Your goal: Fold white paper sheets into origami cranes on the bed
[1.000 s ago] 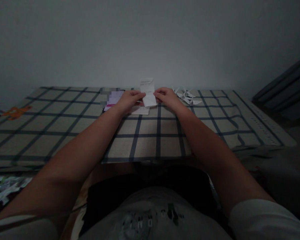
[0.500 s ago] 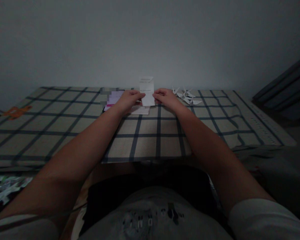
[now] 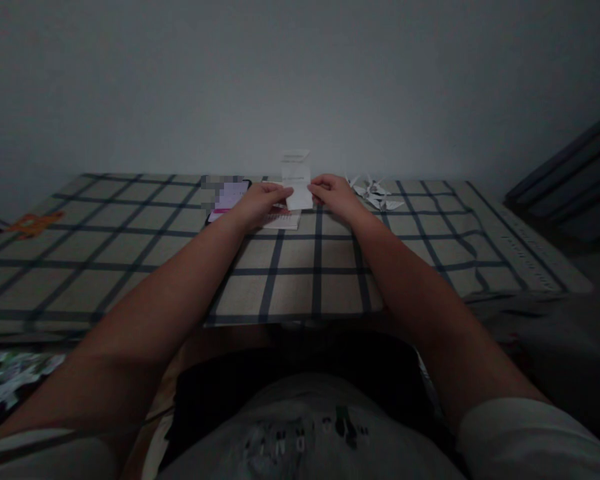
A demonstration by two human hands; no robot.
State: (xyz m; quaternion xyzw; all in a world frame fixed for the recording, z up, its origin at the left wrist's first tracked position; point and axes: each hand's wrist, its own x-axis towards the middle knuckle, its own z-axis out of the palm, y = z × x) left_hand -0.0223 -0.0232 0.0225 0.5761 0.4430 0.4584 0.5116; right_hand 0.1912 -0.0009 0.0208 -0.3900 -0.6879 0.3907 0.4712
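Observation:
A small white slip of paper (image 3: 297,179) with faint printed lines stands upright between my two hands, far out over the checked cloth. My left hand (image 3: 260,201) pinches its lower left edge with closed fingers. My right hand (image 3: 334,193) pinches the lower right edge the same way. Under the hands lies another white printed sheet (image 3: 282,220), flat on the cloth.
A phone (image 3: 227,197) with a lit pink screen lies just left of my left hand. Several folded white paper cranes (image 3: 373,192) sit to the right of my right hand. The checked cloth (image 3: 130,247) covers the surface. An orange scrap (image 3: 33,223) lies far left.
The paper slip has risen slightly and tilted a little between my fingers. Both hands stay in nearly the same place.

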